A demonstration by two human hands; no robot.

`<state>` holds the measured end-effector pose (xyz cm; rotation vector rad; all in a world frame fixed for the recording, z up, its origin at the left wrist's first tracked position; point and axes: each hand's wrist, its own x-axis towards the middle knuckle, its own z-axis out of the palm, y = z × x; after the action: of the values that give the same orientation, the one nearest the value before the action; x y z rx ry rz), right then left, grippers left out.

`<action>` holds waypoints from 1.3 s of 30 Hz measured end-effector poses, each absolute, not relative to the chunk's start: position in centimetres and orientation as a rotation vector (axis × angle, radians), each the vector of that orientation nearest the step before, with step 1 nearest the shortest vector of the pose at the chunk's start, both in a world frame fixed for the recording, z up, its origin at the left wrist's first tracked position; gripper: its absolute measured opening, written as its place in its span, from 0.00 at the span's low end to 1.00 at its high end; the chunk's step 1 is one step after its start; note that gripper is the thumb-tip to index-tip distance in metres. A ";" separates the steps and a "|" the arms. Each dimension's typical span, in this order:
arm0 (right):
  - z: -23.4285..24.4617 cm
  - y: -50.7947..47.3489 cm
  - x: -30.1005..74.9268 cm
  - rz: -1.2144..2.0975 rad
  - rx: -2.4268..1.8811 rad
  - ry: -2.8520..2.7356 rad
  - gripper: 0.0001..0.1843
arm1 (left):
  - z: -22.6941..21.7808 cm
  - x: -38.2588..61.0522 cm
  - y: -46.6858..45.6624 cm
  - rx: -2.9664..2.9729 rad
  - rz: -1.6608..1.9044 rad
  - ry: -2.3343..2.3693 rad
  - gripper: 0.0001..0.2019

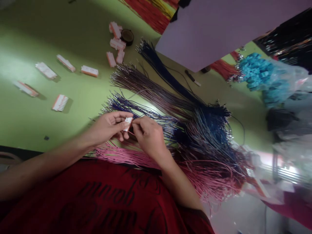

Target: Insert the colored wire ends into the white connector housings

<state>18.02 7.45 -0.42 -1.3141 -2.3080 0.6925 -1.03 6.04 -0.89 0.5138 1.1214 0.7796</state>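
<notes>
My left hand pinches a small white plastic connector between thumb and fingers, just above the table edge. My right hand is closed in a pinch right beside the connector, holding a thin wire against it; the wire's colour is hard to tell. Under both hands lie bundles of cut wires: pink wires nearest me, blue and purple wires behind the hands, brownish wires and dark blue wires further back.
Several white connectors lie scattered on the green table at the left and back. A small dark round tin sits among them. A grey board, red wires and a bag of blue parts are at the back right.
</notes>
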 end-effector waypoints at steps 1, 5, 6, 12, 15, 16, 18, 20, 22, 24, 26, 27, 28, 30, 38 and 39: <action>-0.2 8.4 18.5 0.719 -1.322 -2.268 0.13 | -0.9 -1.1 6.1 0.501 0.793 1.124 0.22; -0.4 14.7 20.8 0.282 -1.699 -2.021 0.14 | -1.1 -1.3 6.2 0.477 0.785 1.127 0.21; -0.7 16.5 21.2 0.164 -1.832 -2.022 0.14 | -1.2 -1.3 6.2 0.479 0.772 1.123 0.21; -3.4 21.6 23.6 0.009 -2.122 -2.191 0.13 | -1.3 -1.4 6.3 0.450 0.761 1.102 0.23; -3.4 21.6 26.0 -0.043 -2.004 -2.017 0.12 | -1.5 -1.6 6.3 0.455 0.742 1.109 0.24; -3.1 21.4 26.8 -0.049 -1.948 -1.946 0.11 | -1.5 -1.6 6.3 0.457 0.738 1.113 0.24; -1.7 20.6 27.5 -0.028 -1.809 -1.839 0.09 | -1.6 -1.7 6.3 0.458 0.739 1.123 0.24; 0.2 18.7 26.6 0.061 -1.652 -1.807 0.07 | -1.6 -1.7 6.3 0.461 0.734 1.129 0.24; 1.9 15.8 24.4 0.255 -1.495 -1.880 0.07 | -1.6 -1.5 6.3 0.458 0.739 1.134 0.23; 2.8 12.5 21.7 0.584 -1.341 -2.071 0.07 | -1.5 -1.2 6.3 0.438 0.768 1.138 0.22; 2.4 9.8 19.6 0.904 -1.256 -2.184 0.09 | -1.3 -1.0 6.3 0.422 0.796 1.140 0.21; 1.9 8.8 18.9 0.980 -1.287 -2.172 0.09 | -1.3 -0.9 6.3 0.425 0.804 1.141 0.21; 1.4 8.2 18.5 1.013 -1.341 -2.140 0.09 | -1.2 -0.9 6.3 0.434 0.808 1.142 0.21; 0.3 7.7 18.5 0.955 -1.461 -2.067 0.09 | -1.2 -0.9 6.3 0.463 0.804 1.142 0.21; 0.7 8.0 19.2 0.575 -1.413 -2.349 0.14 | -1.5 -1.3 6.2 0.502 0.774 1.125 0.25; 0.9 8.0 19.2 0.542 -1.409 -2.391 0.14 | -1.5 -1.4 6.2 0.503 0.775 1.122 0.26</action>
<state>19.16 8.03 0.93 -1.4095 -2.3915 0.5415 -1.36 6.19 -1.53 0.5033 1.1215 0.7746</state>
